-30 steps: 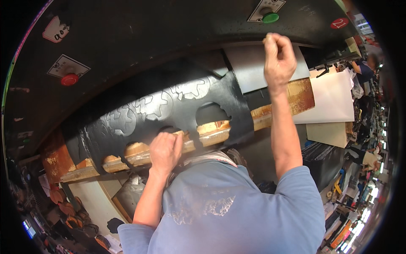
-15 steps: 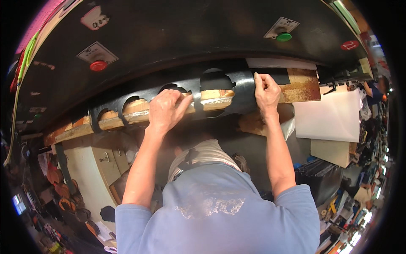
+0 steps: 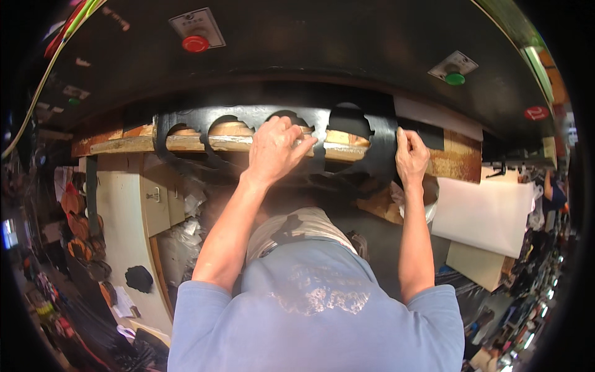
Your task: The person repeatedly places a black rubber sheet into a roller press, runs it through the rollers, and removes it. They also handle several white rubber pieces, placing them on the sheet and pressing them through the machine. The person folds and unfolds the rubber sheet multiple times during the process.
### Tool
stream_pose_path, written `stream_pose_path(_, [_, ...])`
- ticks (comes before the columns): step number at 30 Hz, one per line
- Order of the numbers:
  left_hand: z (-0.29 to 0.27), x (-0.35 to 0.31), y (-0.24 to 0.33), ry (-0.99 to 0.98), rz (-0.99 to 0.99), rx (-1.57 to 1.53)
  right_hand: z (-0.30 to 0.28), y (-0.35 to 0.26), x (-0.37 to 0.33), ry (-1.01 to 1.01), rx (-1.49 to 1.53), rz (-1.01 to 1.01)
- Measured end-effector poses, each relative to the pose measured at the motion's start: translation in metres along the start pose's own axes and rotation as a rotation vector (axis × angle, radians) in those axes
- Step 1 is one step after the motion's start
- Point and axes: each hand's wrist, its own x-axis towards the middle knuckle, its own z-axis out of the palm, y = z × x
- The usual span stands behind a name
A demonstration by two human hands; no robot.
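Note:
A black flexible sheet (image 3: pixel 385 133) with large cut-out holes lies over a wooden board and hangs down past its near edge. My left hand (image 3: pixel 276 149) is closed in a pinch at the strip between two holes, near the middle of the sheet. With thumb and fingers together, my right hand (image 3: pixel 412 158) grips the sheet's right edge. Through the holes the pale wood of the board (image 3: pixel 121 146) shows, with something shiny and clear along its edge. The fingertips of my left hand are partly hidden.
Above the board hangs a dark machine panel with a red button (image 3: pixel 195 43) and a green button (image 3: pixel 455 78). A large white sheet (image 3: pixel 480 211) stands at the right. Below left is a pale cabinet (image 3: pixel 121 217), with crumpled clear plastic (image 3: pixel 186 235) beside it.
The view has turned, so the board lies more level and the sheet and both hands sit farther right in the picture. Both hands keep their hold on the sheet.

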Motion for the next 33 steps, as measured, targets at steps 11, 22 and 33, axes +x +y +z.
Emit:
stream_pose_path(11, [-0.007,0.007,0.010,-0.153,-0.028,-0.065,0.001,-0.021,0.106,-0.113,-0.049,-0.214])
stream_pose_path(22, [-0.045,0.030,-0.020,0.117,-0.100,-0.358,0.079,-0.037,0.168,-0.425,-0.021,-0.138])
stream_pose_path(33, [-0.106,0.041,-0.197,0.162,-0.652,0.356,0.015,-0.023,0.155,-0.185,0.718,0.264])
